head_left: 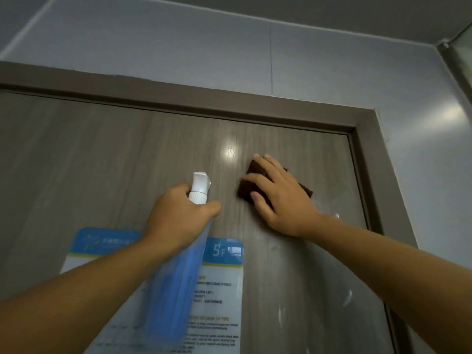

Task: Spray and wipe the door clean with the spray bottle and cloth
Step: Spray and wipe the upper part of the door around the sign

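Two arms reach up from the bottom of the view. Both are bare all the way down, with no sleeves showing. The left hand (176, 215) and the right hand (281, 198) wear no gloves. No rings, watch or bands can be seen on the fingers or wrists. The fingernails are short and plain.

Notice (219, 290) posted on the door (102, 154): blue header band bearing "5F" in white. Lower down, a yellow heading ending "IN CASE OF FIRE". The remaining small print, in Chinese and English, is too blurred to read.
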`<state>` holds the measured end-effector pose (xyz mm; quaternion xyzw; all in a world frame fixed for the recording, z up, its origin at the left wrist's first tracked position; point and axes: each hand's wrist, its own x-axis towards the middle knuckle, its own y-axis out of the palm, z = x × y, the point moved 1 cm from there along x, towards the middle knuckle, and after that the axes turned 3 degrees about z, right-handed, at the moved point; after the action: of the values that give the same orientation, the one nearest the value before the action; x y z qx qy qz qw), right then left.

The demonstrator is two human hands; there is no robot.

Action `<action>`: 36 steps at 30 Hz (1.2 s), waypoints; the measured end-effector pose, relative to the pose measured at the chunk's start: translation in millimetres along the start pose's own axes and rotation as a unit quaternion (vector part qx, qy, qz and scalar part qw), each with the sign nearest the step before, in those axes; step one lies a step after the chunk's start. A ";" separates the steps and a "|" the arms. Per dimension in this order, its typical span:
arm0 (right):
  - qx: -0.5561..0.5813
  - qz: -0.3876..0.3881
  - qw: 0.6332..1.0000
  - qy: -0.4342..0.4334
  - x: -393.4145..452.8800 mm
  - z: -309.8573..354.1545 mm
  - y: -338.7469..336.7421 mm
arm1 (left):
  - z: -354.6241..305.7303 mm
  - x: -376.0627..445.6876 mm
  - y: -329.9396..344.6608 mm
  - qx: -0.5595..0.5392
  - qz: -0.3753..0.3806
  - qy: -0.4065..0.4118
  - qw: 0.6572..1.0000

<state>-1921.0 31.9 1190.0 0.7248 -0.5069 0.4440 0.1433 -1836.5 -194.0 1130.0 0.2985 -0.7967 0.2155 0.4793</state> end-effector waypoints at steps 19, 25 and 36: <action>0.002 0.022 1.000 0.019 37.5 2.6 -5.0 | 4.9 3.9 3.1 0.007 -0.016 0.010 1.000; 0.009 -0.072 0.976 0.205 34.9 -22.0 -9.1 | 2.7 1.9 3.8 0.002 0.004 0.005 1.000; -0.002 0.029 1.000 -0.012 63.7 -4.6 -14.1 | -2.1 0.2 5.1 0.037 -0.023 -0.005 0.999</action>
<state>-1905.2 2.5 1246.3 0.7150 -0.5303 0.4381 0.1254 -1838.7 -189.0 1130.9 0.3355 -0.7835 0.2322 0.4686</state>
